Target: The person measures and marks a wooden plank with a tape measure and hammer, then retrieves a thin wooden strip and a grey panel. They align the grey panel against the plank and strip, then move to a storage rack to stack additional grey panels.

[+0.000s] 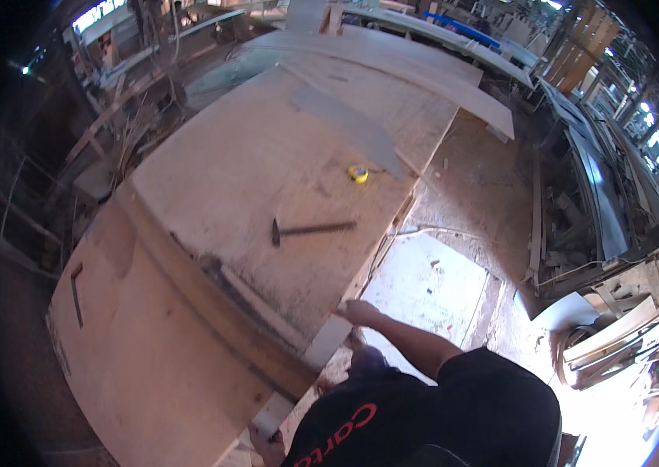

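Observation:
At the near edge of the large wooden tabletop, a white board piece lies beside a long wooden beam. My right hand is closed at its far end. Another white piece shows on the beam's other side; whether both are one board passing under the beam I cannot tell. My left hand is closed at the near end of that piece, its fingers partly hidden. A hammer lies on the panel beyond the beam, with a yellow tape measure farther off.
A metal square lies on the left panel. A grey sheet rests across the far tabletop. White panels lie low on the right, and stacked boards line the right side. Scrap wood crowds the left.

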Demonstrator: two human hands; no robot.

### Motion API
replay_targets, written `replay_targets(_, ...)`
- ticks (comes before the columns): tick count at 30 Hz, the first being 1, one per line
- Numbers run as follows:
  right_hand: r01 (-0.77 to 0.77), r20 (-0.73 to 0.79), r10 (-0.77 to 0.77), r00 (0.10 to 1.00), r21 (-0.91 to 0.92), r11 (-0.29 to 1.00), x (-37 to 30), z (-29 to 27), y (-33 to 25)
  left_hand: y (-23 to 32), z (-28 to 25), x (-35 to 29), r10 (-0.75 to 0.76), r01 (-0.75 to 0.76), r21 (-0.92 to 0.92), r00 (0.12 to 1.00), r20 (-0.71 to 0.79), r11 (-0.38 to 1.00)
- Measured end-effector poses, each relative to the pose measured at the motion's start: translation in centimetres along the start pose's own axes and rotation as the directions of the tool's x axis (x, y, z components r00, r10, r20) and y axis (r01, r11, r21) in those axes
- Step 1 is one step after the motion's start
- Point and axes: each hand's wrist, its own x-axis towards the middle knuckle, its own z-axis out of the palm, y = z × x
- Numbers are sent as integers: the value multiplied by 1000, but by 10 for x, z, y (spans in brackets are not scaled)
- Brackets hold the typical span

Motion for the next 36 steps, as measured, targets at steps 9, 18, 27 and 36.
replay_targets(9,21,-341,-52,938,-95,995,44,-202,4,-35,168,-6,345,-284,319,926,-154,904)
replay_targets(18,6,-566,-232,791,-372,928,183,-304,1,-61,248,9,640,-360,694,745,-189,623)
replay_targets(27,116,-480,-287,829,-353,928,210,-279,27,-62,255,9,775,-331,837,611,-163,436)
replay_targets(36,71,-627,43,778,156,985,130,-276,37,-40,194,0,908,-320,925,416,-55,203)
